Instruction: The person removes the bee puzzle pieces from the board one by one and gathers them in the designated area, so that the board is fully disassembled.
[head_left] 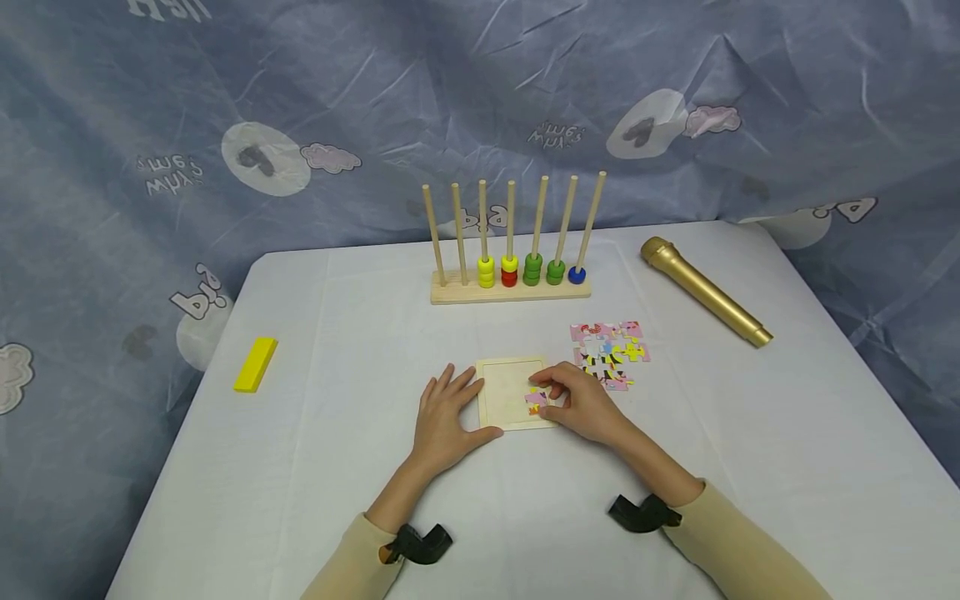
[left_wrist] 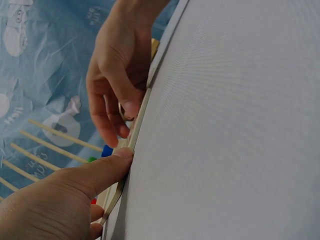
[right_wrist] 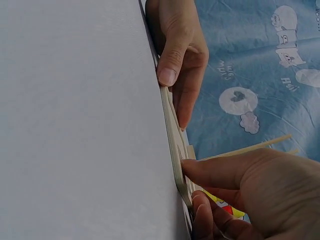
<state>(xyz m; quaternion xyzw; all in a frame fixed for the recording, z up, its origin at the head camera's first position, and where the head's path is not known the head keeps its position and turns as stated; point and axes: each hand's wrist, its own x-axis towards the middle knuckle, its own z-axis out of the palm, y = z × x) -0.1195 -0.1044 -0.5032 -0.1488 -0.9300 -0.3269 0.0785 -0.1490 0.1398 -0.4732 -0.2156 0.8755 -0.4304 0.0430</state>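
A light wooden puzzle tray with a raised rim lies on the table between the hands. My left hand has its fingers spread along the tray's left side; its thumb touches the near edge. On the tray's right side, my right hand bends its thumb and fingers about a small pink, yellow and orange jigsaw piece, pinching at its edges. The fingers partly hide where this piece meets the tray. Behind the right hand, several joined pink and yellow jigsaw pieces lie flat.
A wooden peg stand with colored rings stands at the back. The gold microphone-shaped object lies at the back right. A yellow block rests at the left on the white-covered table. Printed blue cloth hangs behind.
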